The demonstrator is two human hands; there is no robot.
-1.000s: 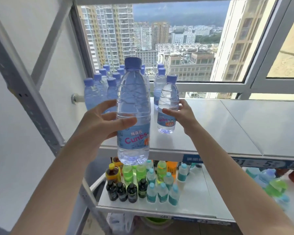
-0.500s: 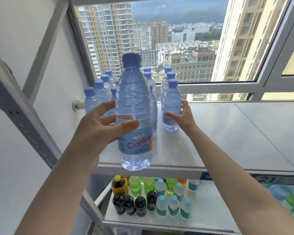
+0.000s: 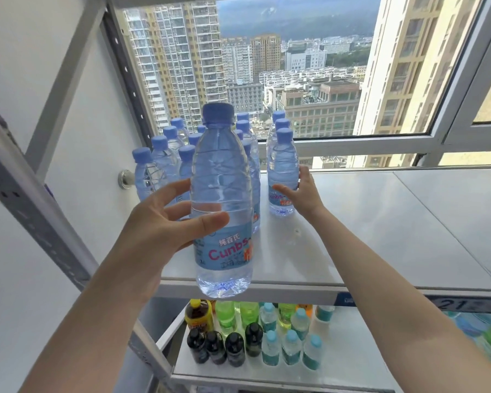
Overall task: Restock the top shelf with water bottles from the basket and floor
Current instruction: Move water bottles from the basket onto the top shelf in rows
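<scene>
Water bottles [image 3: 165,163]: a blue-capped cluster stands upright in close rows at the left back of the top shelf, near the wall and the window.
Left hand [image 3: 159,234]: raised in front of the shelf. The thumb lies across the front of the held bottle just above its label, and the fingers [image 3: 167,194] wrap round its left side and back, grasping it.
Held bottle [image 3: 221,199]: clear, blue cap, and a light blue label with red lettering. It is upright in the air at the shelf's front edge and does not rest on it. It partly hides the row behind it.
Front bottle [image 3: 282,171]: stands upright on the shelf at the front of the rightmost row, just right of the cluster.
Right hand [image 3: 304,191]: cupped round the front bottle's lower half, grasping it, with the thumb over the label and the fingers on its right side.
Top shelf [image 3: 394,222]: a pale flat surface, bare to the right of the hands.
Lower shelf [image 3: 352,373]: from left to right it carries a yellow-capped brown bottle [image 3: 199,314], dark bottles [image 3: 216,347], green bottles [image 3: 236,313] and teal-capped bottles [image 3: 291,347], all upright in rows.
Window [image 3: 295,66]: behind the shelf, showing high-rise blocks and hills.
</scene>
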